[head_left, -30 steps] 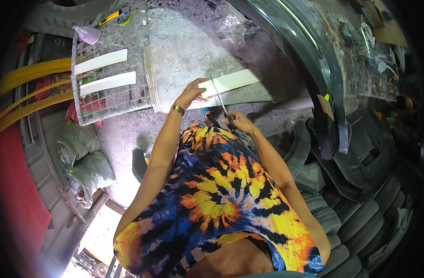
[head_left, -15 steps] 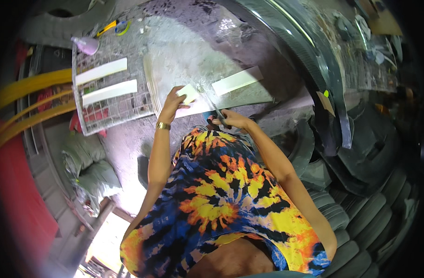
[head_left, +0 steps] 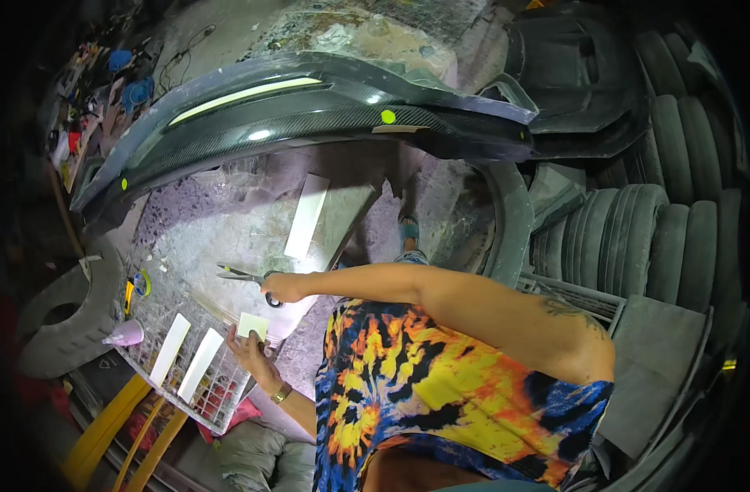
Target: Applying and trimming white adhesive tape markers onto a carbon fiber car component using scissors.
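Note:
My right hand (head_left: 284, 285) is closed on the black handles of a pair of scissors (head_left: 242, 274), whose blades point left over the pale work surface (head_left: 194, 238). Just below it, my left hand (head_left: 251, 354) grips a small square piece of white strip (head_left: 253, 322) between fingers and thumb. A longer white strip (head_left: 305, 217) lies on the surface beyond my hands. Two more white strips (head_left: 169, 351) lie on a grimy wire rack (head_left: 223, 414) left of my left hand. A pink cup (head_left: 126, 334), a yellow cutter (head_left: 129, 297) and a tape roll (head_left: 143, 281) are near the rack's far end.
A long carbon-fibre car body part (head_left: 297, 115) spans the far side. A black panel (head_left: 584, 74), stacked dark curved pieces (head_left: 670, 246) and a grey curved part (head_left: 502, 221) are at the right. Yellow curved strips (head_left: 104, 426) and grey bags (head_left: 260, 455) lie lower left.
The white strip between my hands was cut in two; my left hand drew the short piece away. My view has since swung round, and the scissors have moved off the piece.

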`<control>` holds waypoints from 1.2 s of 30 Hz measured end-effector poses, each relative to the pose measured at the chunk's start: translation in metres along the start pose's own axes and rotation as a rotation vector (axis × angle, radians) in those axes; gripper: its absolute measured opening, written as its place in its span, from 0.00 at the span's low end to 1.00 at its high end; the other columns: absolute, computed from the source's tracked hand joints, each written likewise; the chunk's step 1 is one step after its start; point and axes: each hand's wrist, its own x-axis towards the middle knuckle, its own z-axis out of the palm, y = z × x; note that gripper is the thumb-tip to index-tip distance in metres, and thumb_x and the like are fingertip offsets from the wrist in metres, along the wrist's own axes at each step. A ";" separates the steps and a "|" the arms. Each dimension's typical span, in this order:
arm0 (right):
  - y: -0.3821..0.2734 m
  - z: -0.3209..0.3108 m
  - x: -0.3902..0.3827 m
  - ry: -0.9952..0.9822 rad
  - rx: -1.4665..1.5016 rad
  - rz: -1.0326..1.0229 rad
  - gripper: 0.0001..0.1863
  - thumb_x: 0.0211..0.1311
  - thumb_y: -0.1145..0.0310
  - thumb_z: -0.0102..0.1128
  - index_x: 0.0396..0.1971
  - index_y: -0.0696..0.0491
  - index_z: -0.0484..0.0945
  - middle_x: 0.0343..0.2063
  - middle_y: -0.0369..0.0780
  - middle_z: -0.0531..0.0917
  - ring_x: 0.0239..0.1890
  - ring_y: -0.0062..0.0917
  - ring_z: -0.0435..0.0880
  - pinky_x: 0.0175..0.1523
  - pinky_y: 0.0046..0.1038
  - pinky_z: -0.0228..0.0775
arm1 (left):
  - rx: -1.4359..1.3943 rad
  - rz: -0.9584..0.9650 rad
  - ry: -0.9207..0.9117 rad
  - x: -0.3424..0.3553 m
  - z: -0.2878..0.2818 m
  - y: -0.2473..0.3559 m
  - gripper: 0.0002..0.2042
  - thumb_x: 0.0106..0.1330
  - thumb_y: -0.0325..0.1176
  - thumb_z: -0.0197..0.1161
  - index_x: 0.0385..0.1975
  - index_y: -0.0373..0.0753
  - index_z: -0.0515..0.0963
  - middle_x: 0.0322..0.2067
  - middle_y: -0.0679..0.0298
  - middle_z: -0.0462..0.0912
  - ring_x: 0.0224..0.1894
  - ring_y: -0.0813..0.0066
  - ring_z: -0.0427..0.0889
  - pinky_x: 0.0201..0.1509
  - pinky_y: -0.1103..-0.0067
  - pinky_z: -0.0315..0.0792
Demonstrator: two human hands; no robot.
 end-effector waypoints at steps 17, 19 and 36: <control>-0.135 -0.293 -0.244 0.305 0.002 -0.031 0.08 0.56 0.74 0.64 0.37 0.52 0.83 0.49 0.38 0.74 0.51 0.28 0.75 0.55 0.28 0.67 | -0.503 -0.277 -0.815 -0.048 0.293 0.020 0.21 0.73 0.38 0.52 0.63 0.38 0.64 0.42 0.62 0.81 0.40 0.78 0.80 0.40 0.84 0.74; -0.131 -0.322 -0.266 0.286 -0.012 0.062 0.04 0.59 0.76 0.62 0.34 0.58 0.81 0.42 0.38 0.80 0.34 0.18 0.79 0.40 0.22 0.71 | -0.502 -0.275 -0.666 -0.060 0.321 0.005 0.19 0.75 0.41 0.49 0.59 0.37 0.70 0.42 0.63 0.81 0.42 0.78 0.79 0.45 0.83 0.72; -0.107 -0.423 -0.282 0.267 -0.175 0.416 0.09 0.63 0.69 0.63 0.29 0.58 0.78 0.20 0.31 0.78 0.22 0.10 0.72 0.27 0.18 0.63 | -0.669 0.178 -0.352 -0.073 0.462 -0.024 0.05 0.67 0.32 0.65 0.35 0.38 0.80 0.29 0.72 0.80 0.30 0.87 0.76 0.35 0.86 0.69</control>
